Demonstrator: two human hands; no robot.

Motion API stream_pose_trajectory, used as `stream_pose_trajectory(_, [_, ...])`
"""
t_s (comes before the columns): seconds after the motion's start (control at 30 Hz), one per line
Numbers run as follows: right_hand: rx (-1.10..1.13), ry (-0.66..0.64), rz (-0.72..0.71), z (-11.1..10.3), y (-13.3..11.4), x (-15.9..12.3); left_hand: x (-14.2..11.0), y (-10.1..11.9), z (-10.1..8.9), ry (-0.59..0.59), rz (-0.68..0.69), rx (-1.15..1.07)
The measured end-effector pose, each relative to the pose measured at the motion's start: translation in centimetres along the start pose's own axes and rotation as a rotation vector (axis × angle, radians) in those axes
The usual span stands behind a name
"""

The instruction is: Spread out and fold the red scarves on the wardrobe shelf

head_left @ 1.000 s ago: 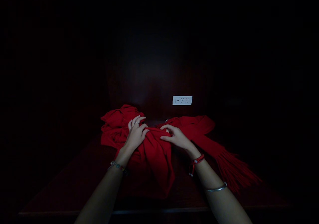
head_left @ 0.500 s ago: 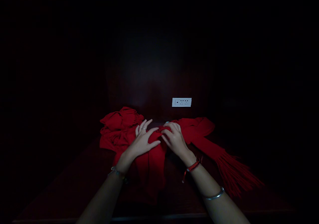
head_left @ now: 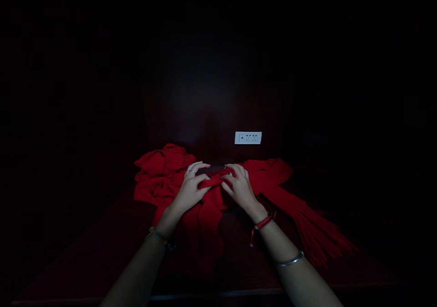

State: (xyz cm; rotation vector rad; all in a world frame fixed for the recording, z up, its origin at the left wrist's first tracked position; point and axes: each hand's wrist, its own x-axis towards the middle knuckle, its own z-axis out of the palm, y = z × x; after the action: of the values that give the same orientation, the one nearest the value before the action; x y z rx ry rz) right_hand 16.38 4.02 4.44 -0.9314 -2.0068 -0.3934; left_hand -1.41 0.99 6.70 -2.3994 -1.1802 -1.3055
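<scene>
A red scarf (head_left: 208, 218) hangs down in loose folds between my two hands onto the dark table. My left hand (head_left: 190, 188) pinches its upper edge between thumb and forefinger, the other fingers reaching forward behind the cloth. On the right, my right hand (head_left: 239, 185) grips the same edge with bent fingers. A short fringe shows along the stretch between the hands. Something small and pale, perhaps a label, peeks out at the right fingers; it is too small to tell.
More bunched red cloth (head_left: 157, 163) with fringe lies at the left. To the right, a red fringed length (head_left: 287, 200) stretches toward the front; whether these join the held scarf is hidden. A white socket plate (head_left: 248, 138) sits on the dark back wall. The table edge (head_left: 218, 293) runs along the front.
My left hand has shifted right along the cloth and now pinches its edge. My right hand has changed its grip. The hanging folds have narrowed, and a fringed edge shows between the hands.
</scene>
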Motion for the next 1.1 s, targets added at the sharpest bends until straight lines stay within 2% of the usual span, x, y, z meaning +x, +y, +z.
stream_pose_trajectory(0.17, [-0.018,0.072,0.117,0.3,1.8,-0.3,0.3,-0.9,-0.9,0.096,-0.03,-0.07])
stream_pose_trajectory(0.27, [0.08,0.081,0.146,0.4,2.1,-0.3,0.4,-1.2,-1.3,0.18,-0.074,-0.111])
stream_pose_trajectory(0.33, [0.152,0.03,0.108,0.7,1.6,-0.3,0.4,-1.1,-1.2,0.171,-0.097,-0.119])
stream_pose_trajectory(0.43, [0.161,-0.025,0.072,1.5,0.3,-0.4,0.2,-0.5,-0.9,0.088,-0.076,-0.129])
stream_pose_trajectory(0.57, [0.056,0.036,0.136,1.9,-0.3,-0.7,0.2,0.4,-0.8,0.056,-0.029,-0.141])
stream_pose_trajectory(0.67, [-0.032,0.117,0.206,1.2,0.9,-0.6,0.3,0.5,-1.4,0.09,-0.037,-0.172])
stream_pose_trajectory(0.73, [-0.084,0.189,0.278,0.3,2.5,-0.6,0.4,-0.1,-2.3,0.172,-0.049,-0.208])
stream_pose_trajectory(0.87, [-0.098,0.384,0.479,-1.3,5.4,-0.3,0.3,-3.2,-4.4,0.477,-0.13,-0.201])
stream_pose_trajectory(0.9, [-0.055,0.386,0.468,-1.4,5.5,-0.2,0.2,-4.2,-4.6,0.469,-0.167,-0.158])
stream_pose_trajectory(0.97, [0.072,0.268,0.34,-1.2,4.7,-0.1,-0.1,-6.0,-4.1,0.322,-0.254,-0.032])
stream_pose_trajectory(1.03, [0.188,0.038,0.154,-0.2,2.6,-0.1,-0.4,-7.1,-3.0,0.127,-0.339,0.116])
stream_pose_trajectory(1.1, [0.224,-0.153,0.01,1.2,0.2,-0.4,-0.7,-7.3,-1.7,0.02,-0.383,0.22])
